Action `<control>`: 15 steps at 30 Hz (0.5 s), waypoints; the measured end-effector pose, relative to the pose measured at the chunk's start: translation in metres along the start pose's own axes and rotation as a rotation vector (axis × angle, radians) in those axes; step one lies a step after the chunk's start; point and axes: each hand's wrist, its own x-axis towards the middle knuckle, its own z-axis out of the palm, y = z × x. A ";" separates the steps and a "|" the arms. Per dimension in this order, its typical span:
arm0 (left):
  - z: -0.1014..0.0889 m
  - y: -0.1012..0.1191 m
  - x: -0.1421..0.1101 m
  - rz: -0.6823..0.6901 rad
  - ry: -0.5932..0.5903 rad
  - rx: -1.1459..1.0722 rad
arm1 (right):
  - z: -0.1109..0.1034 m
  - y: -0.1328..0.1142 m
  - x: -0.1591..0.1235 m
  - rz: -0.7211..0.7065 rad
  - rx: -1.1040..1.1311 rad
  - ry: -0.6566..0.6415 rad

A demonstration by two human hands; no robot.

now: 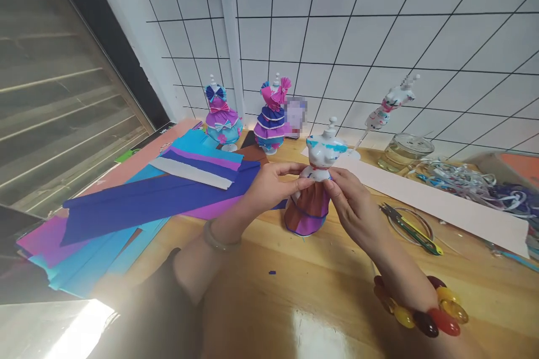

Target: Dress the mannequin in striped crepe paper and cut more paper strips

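Observation:
A small white dress-form mannequin (327,148) stands upright in front of me, a blue strip round its chest. It wears a brown and purple skirt (306,216) with dark blue trim, seemingly of crepe paper. My left hand (275,182) is closed at the waist from the left, thumb and fingers pinching the skirt's top edge. From the other side, my right hand (351,202) pinches the same waist edge. Fingertips of both hands nearly meet at the front, and the mannequin's back is hidden.
Coloured crepe paper sheets (164,202) spread on the left. Two dressed mannequins (223,115) stand behind, and a bare one (389,107) leans at the right. Green-handled thread snips (410,230), a pale paper strip (438,202), a glass jar (404,151) and tangled ribbons (467,182) lie rightward.

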 end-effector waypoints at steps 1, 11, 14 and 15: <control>0.000 0.001 0.000 0.004 -0.002 0.010 | 0.001 0.000 0.000 -0.008 -0.018 0.004; -0.004 0.008 0.000 -0.031 0.018 0.058 | -0.003 0.005 0.001 0.226 0.357 -0.033; -0.004 0.008 0.001 -0.040 0.016 0.053 | -0.006 0.007 0.000 0.320 0.461 -0.023; -0.004 0.008 0.001 -0.039 0.011 0.050 | -0.006 0.006 0.000 0.304 0.444 -0.040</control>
